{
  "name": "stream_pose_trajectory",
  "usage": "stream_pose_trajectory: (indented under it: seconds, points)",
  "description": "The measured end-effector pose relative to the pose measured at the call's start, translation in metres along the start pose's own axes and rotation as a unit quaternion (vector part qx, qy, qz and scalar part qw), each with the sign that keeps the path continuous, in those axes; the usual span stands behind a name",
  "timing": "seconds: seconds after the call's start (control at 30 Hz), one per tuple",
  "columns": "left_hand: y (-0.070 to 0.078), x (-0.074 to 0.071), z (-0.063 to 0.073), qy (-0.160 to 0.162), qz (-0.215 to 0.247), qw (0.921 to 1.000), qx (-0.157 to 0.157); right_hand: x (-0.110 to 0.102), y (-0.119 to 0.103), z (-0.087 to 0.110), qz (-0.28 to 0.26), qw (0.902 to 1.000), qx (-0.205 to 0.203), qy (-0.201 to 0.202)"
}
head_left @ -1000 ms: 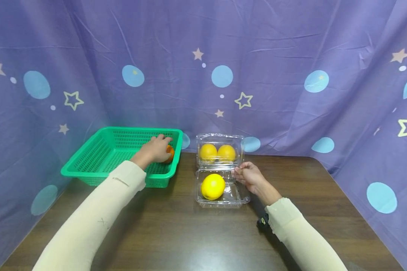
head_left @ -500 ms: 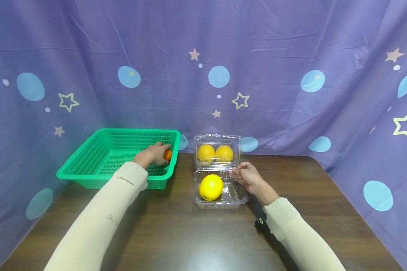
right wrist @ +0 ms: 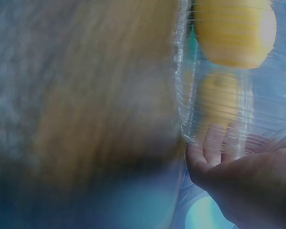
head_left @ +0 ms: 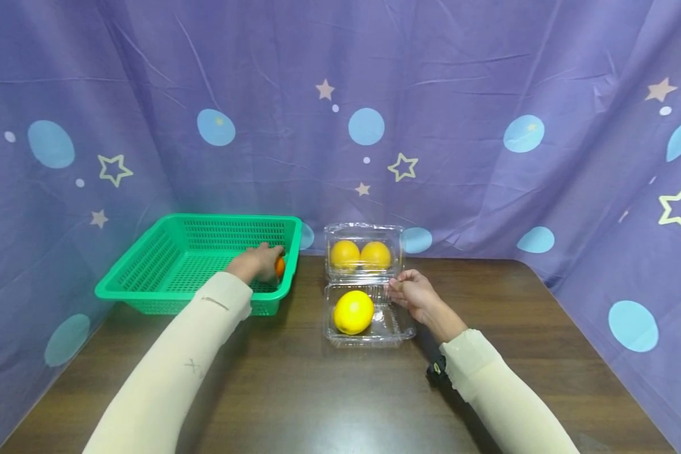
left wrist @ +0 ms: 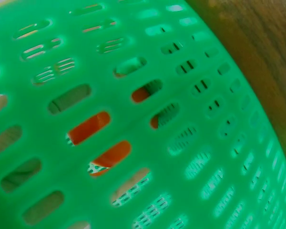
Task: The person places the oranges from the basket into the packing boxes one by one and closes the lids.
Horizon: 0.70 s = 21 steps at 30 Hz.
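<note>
At the right end of the green basket (head_left: 147,293), my left hand (head_left: 256,261) reaches in and grips an orange round fruit (head_left: 280,267). Through the basket's slots, the left wrist view shows patches of that orange fruit (left wrist: 112,158). My right hand (head_left: 417,298) pinches the right edge of a clear plastic clamshell container (head_left: 394,325) near its hinge. A yellow fruit (head_left: 354,312) sits in the left half of its base. In the right wrist view, my right hand's fingers (right wrist: 212,148) touch the clear plastic.
Two yellow-orange fruits (head_left: 345,256) appear side by side at the raised clear lid (head_left: 363,230); whether inside or behind it, I cannot tell. A purple patterned curtain (head_left: 459,126) borders the brown table (head_left: 318,403) at the back and sides. A dark strap (head_left: 436,371) hangs beneath the right wrist.
My left hand has sunk lower into the basket and its fingers have closed around the orange fruit. The right hand keeps its hold on the container. The head view has shifted slightly.
</note>
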<state>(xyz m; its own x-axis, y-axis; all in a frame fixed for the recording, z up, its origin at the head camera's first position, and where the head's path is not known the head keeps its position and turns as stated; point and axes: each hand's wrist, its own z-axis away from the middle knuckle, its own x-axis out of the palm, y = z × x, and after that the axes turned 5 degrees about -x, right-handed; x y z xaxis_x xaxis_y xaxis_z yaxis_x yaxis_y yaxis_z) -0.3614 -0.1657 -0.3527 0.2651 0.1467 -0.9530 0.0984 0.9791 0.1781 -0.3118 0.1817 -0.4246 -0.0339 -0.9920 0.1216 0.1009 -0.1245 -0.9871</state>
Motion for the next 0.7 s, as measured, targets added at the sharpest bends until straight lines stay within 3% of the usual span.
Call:
stream_pose_trajectory:
  seconds: [0.37,0.7]
  points:
    - [-0.0029,-0.0022,0.001,0.002,0.007,1.0,-0.001,-0.0005,-0.0001,-0.0002,0.003,1.0,0.001,-0.001]
    - [-0.0059,-0.0094,-0.0029,0.08,0.019,0.9964,0.021,-0.0013,-0.0007,-0.0001,-0.006,1.0,0.0,-0.001]
